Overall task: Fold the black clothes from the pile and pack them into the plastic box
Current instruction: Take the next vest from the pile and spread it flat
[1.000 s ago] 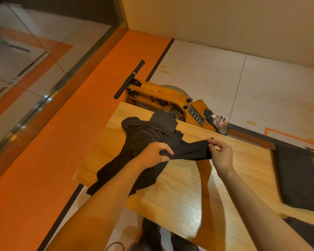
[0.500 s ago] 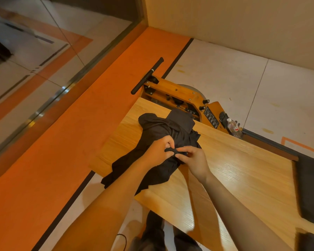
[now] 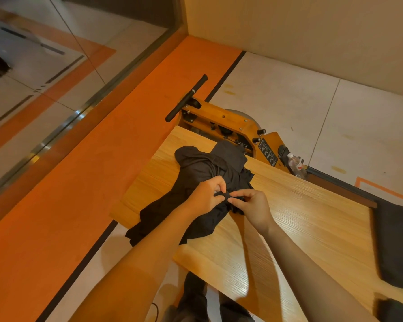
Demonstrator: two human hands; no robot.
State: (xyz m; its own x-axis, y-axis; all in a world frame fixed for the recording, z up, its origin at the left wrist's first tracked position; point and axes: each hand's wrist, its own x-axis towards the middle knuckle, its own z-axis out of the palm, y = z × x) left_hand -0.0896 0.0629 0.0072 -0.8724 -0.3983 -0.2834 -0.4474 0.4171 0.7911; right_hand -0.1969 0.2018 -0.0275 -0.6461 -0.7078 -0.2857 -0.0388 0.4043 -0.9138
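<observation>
Black garment pile [image 3: 196, 182] bunched at bench [image 3: 300, 217] left corner, hanging over the left edge. Left hand [image 3: 205, 196] and right hand [image 3: 254, 208] each pinch one fabric fold. Folded black cloth [image 3: 398, 240] at right edge.

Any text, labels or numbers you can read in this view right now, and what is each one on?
No text can be read.
Black label plate on the wooden machine behind the table: pale lines of print, too small and blurred to read.
Plastic bottle beside that machine: red-and-white label, too small to read.
Black clothes under the hands: no print showing.
</observation>
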